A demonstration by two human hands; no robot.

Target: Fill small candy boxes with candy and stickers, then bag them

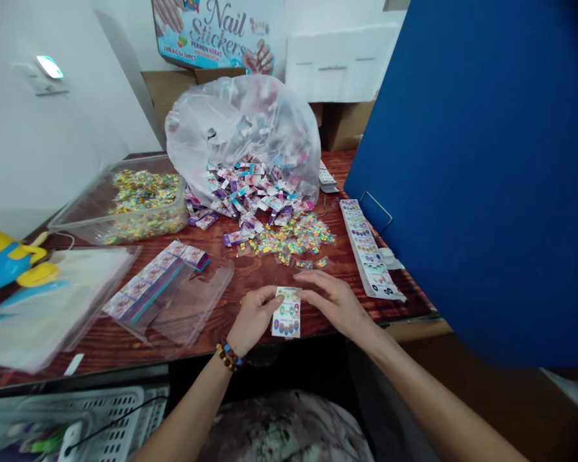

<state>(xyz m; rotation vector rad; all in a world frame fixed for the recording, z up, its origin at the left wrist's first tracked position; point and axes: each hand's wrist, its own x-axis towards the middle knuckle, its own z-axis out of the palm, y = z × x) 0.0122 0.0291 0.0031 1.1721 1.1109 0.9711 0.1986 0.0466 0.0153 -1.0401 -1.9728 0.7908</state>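
Between my two hands lies a small nail sticker sheet [286, 319] with rows of coloured oval designs, flat on the wooden table [270, 285]. My left hand [253, 319] pinches its upper left corner, and a beaded bracelet [228, 355] circles that wrist. My right hand [330, 301] reaches in from the right, with its fingertips on the sheet's top edge. A strip of similar sticker sheets [370, 250] lies to the right of that hand. Just above my hands, loose small packets and colourful sticker bits [289, 240] are scattered.
A clear plastic bag [241, 135] of packets spills onto the table, beside a clear bin of colourful pieces [125, 205]. Flat plastic sleeves [192, 301] lie left of my hands. A tall blue panel [467, 179] rises on the right.
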